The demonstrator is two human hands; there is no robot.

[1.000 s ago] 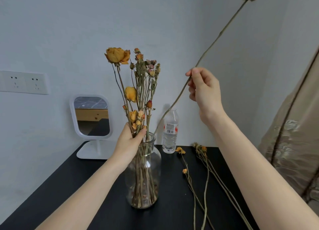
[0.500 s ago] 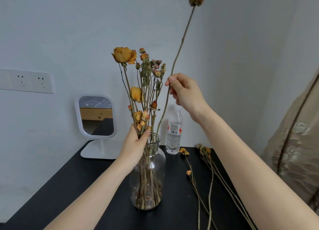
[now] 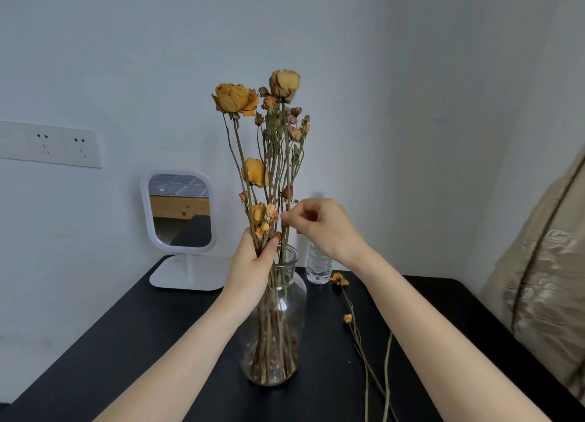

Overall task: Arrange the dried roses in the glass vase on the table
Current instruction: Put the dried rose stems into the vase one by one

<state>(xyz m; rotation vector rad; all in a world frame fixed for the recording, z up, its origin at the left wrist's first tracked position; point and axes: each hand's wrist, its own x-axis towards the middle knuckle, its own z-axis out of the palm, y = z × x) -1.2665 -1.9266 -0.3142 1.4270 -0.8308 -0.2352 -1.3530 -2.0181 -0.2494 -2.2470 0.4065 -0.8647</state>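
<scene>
The glass vase (image 3: 273,320) stands upright on the black table (image 3: 133,342). The bunch of dried roses (image 3: 269,155) stands in it, stems near vertical, cut ends at the vase bottom, blooms pointing up. The left hand (image 3: 253,263) is closed around the stems just above the vase mouth. The right hand (image 3: 319,228) pinches one rose stem (image 3: 287,174) between thumb and forefinger, the other fingers curled; that stem runs almost vertically down into the vase mouth, and its yellow bloom (image 3: 284,84) is the highest of the bunch. Two loose stems (image 3: 364,352) lie flat on the table right of the vase, their small blooms toward the wall. A water bottle (image 3: 318,268) and a mirror (image 3: 180,212) stand behind the vase.
</scene>
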